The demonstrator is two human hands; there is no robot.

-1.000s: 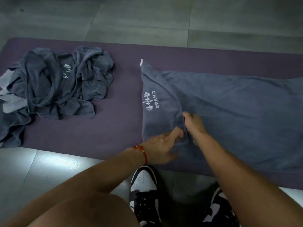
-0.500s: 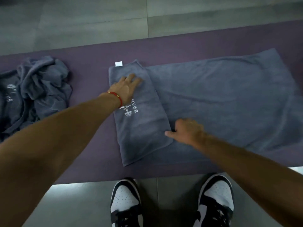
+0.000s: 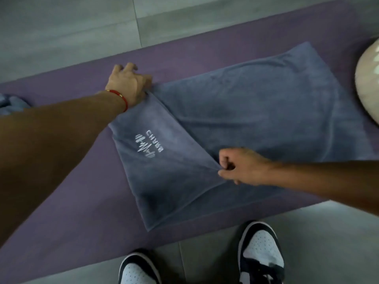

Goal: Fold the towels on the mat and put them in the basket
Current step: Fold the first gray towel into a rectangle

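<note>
A: Far left edge?
B: Crumpled pile of blue cloth [image 3: 14, 103], only a corner showing, lying on the purple mat [image 3: 67, 201].

A: Next over?
B: Left hand [image 3: 129, 85], red bracelet [image 3: 120, 97] at the wrist, reaching across the mat to the far corner of the towel [image 3: 266, 111]. Fingers curled down, gripping that folded corner against the mat.

A: And the towel itself?
B: Grey-blue, spread flat across the middle of the mat. Left end folded over on top of the rest, white logo [image 3: 148, 147] facing up on the flap. Flap edge running slantwise from the left hand down to the right hand.

A: Right hand?
B: Right hand [image 3: 240, 167] at the near corner of the flap, thumb and curled fingers pinching the cloth, fabric pulled into small creases at the pinch.

A: Below that?
B: Two dark and white sneakers [image 3: 260, 255] on the grey tiled floor [image 3: 61, 33], toes just beside the near edge of the mat.

A: Far right?
B: Pale rounded object [image 3: 367, 78] at the frame's edge, resting on the mat just beside the towel's far end. Cut off; cannot tell what kind of thing.
</note>
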